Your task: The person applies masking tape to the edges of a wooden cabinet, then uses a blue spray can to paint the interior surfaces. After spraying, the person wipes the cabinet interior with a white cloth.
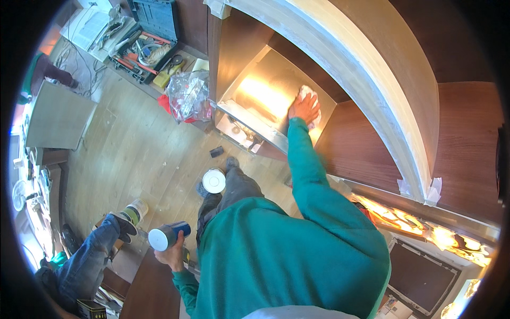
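My right hand (304, 109) reaches into a lit, light brown shelf niche (255, 98), its fingers closed around a crumpled white cloth (306, 91). The cloth presses against the glossy surface near the back right corner. Low on the left, my left hand (171, 257) is wrapped around a blue and white can (159, 240), tilted with its pale round end toward the left. A curved front trim (366, 74) with whitish tape along it arches over the niche to the right of my arm.
An open tool case (143, 56) and clear plastic bags (190, 98) lie beyond the niche's left side. A white-lidded bucket (214, 181) stands at my feet, near a small dark block (217, 152). One person's jeans-clad leg (85, 266) shows lower left; another person (48, 74) is partly visible far left.
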### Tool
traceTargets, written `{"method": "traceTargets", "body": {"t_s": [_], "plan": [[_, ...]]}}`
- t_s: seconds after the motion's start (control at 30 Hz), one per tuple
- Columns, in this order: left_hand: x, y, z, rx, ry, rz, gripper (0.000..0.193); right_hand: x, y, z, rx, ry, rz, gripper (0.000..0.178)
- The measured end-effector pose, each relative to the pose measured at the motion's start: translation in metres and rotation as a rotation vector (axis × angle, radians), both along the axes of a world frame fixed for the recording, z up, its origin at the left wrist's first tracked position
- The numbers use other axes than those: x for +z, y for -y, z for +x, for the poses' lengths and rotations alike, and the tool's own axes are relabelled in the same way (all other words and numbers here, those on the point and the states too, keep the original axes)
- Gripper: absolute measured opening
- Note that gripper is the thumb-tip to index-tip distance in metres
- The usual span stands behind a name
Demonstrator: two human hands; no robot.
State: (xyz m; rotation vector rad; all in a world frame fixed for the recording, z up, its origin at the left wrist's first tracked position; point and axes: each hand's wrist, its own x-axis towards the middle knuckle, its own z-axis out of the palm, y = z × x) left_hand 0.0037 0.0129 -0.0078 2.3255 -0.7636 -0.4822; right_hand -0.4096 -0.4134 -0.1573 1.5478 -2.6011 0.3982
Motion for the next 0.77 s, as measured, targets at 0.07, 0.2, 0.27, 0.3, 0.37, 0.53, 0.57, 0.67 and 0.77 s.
{"method": "traceTargets", "body": {"t_s": [0.07, 0.2, 0.27, 0.3, 0.37, 0.53, 0.57, 0.67, 0.77], "plan": [[-0.015, -0.007, 0.003, 0.013, 0.033, 0.037, 0.064, -0.005, -0.009, 0.013, 0.006, -0.051, 0.014, 0.054], [-0.016, 0.0, 0.005, -0.064, 0.009, 0.147, 0.066, -0.011, 0.044, 0.028, 0.439, -0.123, -0.073, 0.055], [-0.014, 0.007, 0.001, -0.088, 0.001, 0.169, 0.07, -0.013, 0.065, 0.029, 0.463, -0.039, -0.059, 0.053], [-0.011, 0.007, 0.0, -0.082, 0.014, 0.172, 0.072, 0.006, 0.07, 0.039, 0.394, 0.063, 0.078, 0.052], [-0.004, 0.012, -0.002, -0.064, -0.03, 0.176, 0.076, 0.017, 0.054, 0.021, 0.24, 0.121, 0.111, 0.052], [0.002, 0.012, -0.004, -0.016, -0.121, 0.177, 0.076, 0.024, 0.013, -0.032, -0.239, 0.068, 0.075, 0.055], [0.004, 0.012, -0.005, -0.015, -0.107, 0.184, 0.075, 0.028, 0.013, -0.028, -0.314, 0.056, 0.113, 0.056], [0.015, 0.017, -0.009, -0.051, -0.111, 0.216, 0.073, 0.016, 0.004, 0.01, -0.263, -0.022, 0.185, 0.058], [0.016, 0.02, -0.006, -0.12, -0.19, 0.195, 0.071, 0.021, -0.031, 0.074, 0.021, -0.025, 0.3, 0.065]]}}
